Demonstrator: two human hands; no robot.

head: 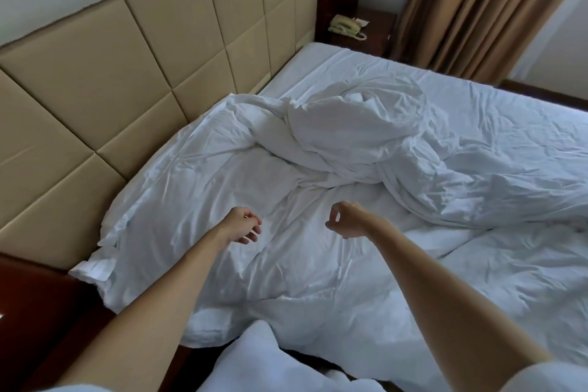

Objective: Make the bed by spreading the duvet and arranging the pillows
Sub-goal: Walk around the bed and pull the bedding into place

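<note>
A white duvet (334, 143) lies crumpled across the bed, bunched into a heap near the middle and trailing toward the headboard. The white sheet (509, 124) shows on the far right side. My left hand (243, 226) hovers just above the duvet at centre left, its fingers loosely curled and holding nothing. My right hand (345, 219) hangs a short way to the right, fingers also loosely curled and empty. A white folded cloth or pillow edge (261, 356) shows at the bottom near my body. I cannot make out a separate pillow on the bed.
A beige padded headboard (143, 51) runs along the left. A dark wooden nightstand (375, 29) with a telephone (345, 27) stands at the far corner, next to brown curtains (477, 3). Dark wood bed frame (38, 302) sits at the lower left.
</note>
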